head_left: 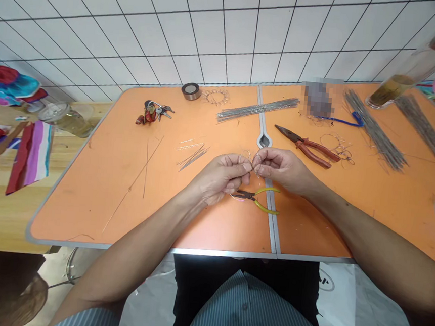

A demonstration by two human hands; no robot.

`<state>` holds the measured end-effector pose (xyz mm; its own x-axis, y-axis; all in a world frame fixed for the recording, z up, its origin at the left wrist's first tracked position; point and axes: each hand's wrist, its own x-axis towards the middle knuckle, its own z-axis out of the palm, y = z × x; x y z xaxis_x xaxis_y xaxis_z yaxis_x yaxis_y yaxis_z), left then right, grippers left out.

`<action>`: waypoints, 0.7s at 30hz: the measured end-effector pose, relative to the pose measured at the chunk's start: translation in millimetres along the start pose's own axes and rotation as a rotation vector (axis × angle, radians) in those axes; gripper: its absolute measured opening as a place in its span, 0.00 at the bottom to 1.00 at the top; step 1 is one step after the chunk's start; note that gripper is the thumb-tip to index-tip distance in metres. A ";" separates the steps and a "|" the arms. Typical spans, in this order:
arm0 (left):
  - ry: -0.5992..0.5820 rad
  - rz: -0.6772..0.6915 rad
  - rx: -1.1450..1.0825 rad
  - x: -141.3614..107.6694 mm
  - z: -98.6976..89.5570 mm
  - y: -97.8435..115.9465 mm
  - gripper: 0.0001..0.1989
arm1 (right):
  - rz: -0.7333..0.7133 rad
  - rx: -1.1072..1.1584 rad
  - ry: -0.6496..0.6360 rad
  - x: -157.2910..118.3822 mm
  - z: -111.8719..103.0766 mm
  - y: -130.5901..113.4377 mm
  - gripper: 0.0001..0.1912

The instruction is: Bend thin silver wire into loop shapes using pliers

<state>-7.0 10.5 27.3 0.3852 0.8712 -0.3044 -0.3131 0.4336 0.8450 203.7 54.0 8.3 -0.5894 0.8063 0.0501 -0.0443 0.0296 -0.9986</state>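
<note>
Above the middle of the orange table (219,229), my left hand (228,176) and my right hand (280,169) meet at the fingertips. Both pinch a thin wire (257,162) bent into small loops; its exact shape is hard to make out. Just below the fingers lies a pair of yellow-handled pliers (255,194), partly behind my left hand. Red-handled pliers (308,145) rest beyond my right hand. Short straight wires (194,158) lie to the left of my left hand.
Across the back are a tape roll (191,91), wire bundles (258,109), (376,130) and a bottle of liquid (393,89). Keys (157,113) sit at the back left. Long wires (134,183) lie at the left. A tiled wall (236,33) stands behind.
</note>
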 end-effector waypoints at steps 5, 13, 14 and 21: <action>0.018 -0.002 -0.010 -0.5 2.1 -0.5 0.14 | 0.004 -0.002 0.036 -0.1 5.4 -3.6 0.25; 0.030 -0.007 -0.014 -1.2 3.7 -2.3 0.15 | -0.040 -0.011 0.060 0.7 8.6 -4.8 0.24; 0.024 -0.001 -0.014 -1.3 3.8 -2.4 0.14 | -0.039 -0.015 0.066 0.8 8.8 -5.0 0.24; 0.034 0.018 0.022 -3.1 5.0 -1.6 0.14 | -0.007 -0.055 0.091 0.5 9.5 -7.8 0.26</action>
<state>-3.3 6.0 29.1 0.3497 0.8865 -0.3031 -0.3007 0.4127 0.8598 196.1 48.6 16.3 -0.5130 0.8565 0.0575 -0.0022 0.0656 -0.9978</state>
